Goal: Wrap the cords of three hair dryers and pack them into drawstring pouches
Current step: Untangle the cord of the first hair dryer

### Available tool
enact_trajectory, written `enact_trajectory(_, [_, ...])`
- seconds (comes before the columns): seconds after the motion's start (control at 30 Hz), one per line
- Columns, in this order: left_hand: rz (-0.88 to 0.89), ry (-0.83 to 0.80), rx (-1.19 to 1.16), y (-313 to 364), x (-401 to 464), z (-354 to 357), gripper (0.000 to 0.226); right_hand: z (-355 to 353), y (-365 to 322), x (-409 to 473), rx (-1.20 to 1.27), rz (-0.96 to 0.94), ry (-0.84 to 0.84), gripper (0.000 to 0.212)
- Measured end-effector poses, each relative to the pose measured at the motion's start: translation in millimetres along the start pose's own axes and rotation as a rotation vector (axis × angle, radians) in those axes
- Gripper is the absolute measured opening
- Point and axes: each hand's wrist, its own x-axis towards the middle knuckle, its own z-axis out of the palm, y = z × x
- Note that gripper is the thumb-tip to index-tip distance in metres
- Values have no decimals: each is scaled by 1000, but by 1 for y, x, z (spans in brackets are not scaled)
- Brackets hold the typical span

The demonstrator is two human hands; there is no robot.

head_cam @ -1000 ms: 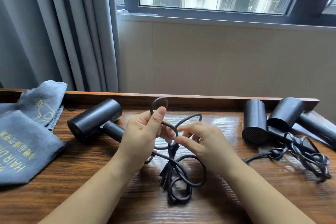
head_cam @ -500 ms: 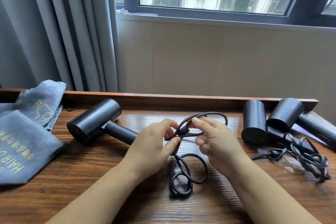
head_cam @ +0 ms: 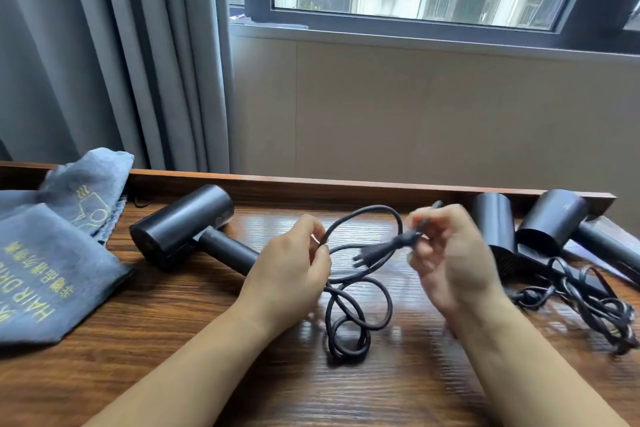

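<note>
Head view, we log: left hand (head_cam: 291, 274) pinching cord (head_cam: 360, 305) loop; right hand (head_cam: 450, 260) pinching cord nr plug (head_cam: 372, 255). Cord's dryer (head_cam: 187, 229) on desk (head_cam: 173, 340) at left, w/ pouches (head_cam: 52, 270); two more dryers (head_cam: 526, 222) at right.
</note>
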Motion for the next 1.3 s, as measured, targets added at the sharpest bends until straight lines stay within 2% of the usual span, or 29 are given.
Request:
enact_trajectory(0.03, [1,0,18,-1,1,0,10,-5,-4,3,136,13,-8,9])
enact_trajectory(0.1, [4,-8,59,-1,1,0,18,-15,-11,7,431,65,-72,13])
enact_trajectory(0.13, [4,-4,67,0,1,0,22,-21,-13,10,473,86,-82,16])
enact_trajectory(0.17, [8,10,66,0,1,0,23,-23,-14,12,405,92,-53,19])
enact_trajectory(0.2, [15,30,57,0,1,0,21,-25,-12,16,221,64,9,20])
enact_trajectory(0.27, [36,75,2,-1,1,-1,11,-24,-7,20,-335,-86,146,22])
enact_trajectory(0.33, [78,98,-99,2,1,-3,6,-22,1,21,-770,-235,176,26])
enact_trajectory(0.5, [153,146,-300,13,-3,-5,12,-29,12,22,-1437,-290,178,18])
enact_trajectory(0.53, [141,175,-335,14,-3,-6,12,-29,12,21,-1507,-308,208,25])
enact_trajectory(0.6, [95,236,-412,15,-2,-7,15,-28,12,18,-1430,-547,215,39])
enact_trajectory(0.67, [63,281,-459,17,-1,-8,19,-21,8,9,-1126,-837,149,24])
enact_trajectory(0.7, [59,294,-467,17,-1,-9,20,-18,7,5,-985,-854,69,23])
enact_trajectory(0.77, [71,299,-479,18,-1,-9,18,-13,9,3,-863,-730,-144,33])
enact_trajectory(0.87, [82,306,-558,20,-1,-11,16,-13,21,4,-1071,-528,-457,48])
enact_trajectory(0.97, [83,271,-618,20,0,-12,20,-12,29,2,-1067,-390,-615,57])
enact_trajectory(1.03, [95,226,-576,19,-1,-10,25,-10,27,0,-878,-387,-624,52])
enact_trajectory(1.13, [90,170,-514,16,-2,-6,33,-2,15,-6,-612,-400,-521,18])
enact_trajectory(1.3, [142,106,-290,12,-2,-8,27,-11,3,11,-252,-438,17,23])
